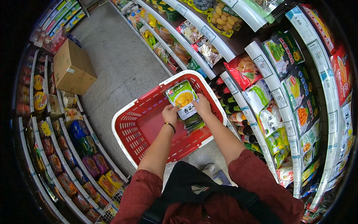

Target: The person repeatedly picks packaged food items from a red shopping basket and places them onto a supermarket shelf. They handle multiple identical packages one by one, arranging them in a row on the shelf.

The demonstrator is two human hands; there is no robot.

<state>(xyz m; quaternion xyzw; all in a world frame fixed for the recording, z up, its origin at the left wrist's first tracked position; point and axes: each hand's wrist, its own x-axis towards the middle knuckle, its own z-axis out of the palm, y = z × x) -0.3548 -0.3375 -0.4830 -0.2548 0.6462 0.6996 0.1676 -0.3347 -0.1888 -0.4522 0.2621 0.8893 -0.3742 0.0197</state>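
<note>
Both my hands hold a flat food packet (182,96), green and white with a picture of yellow pieces in a bowl, above a red shopping basket (128,128) with a white rim. My left hand (170,115) grips its lower left edge, fingers closed. On the right edge my right hand (202,106) is closed around it. Under the packet, inside the basket's right part, lies a dark green clear-wrapped bundle (194,124), partly covered; I cannot make out its kind. What carries the basket is not visible.
Packed shelves (278,93) of bagged foods rise close on my right, with bottles (246,130) low down. More shelves (71,149) with colourful packets line the left. A cardboard box (74,68) stands on the grey floor (115,44) at the far left.
</note>
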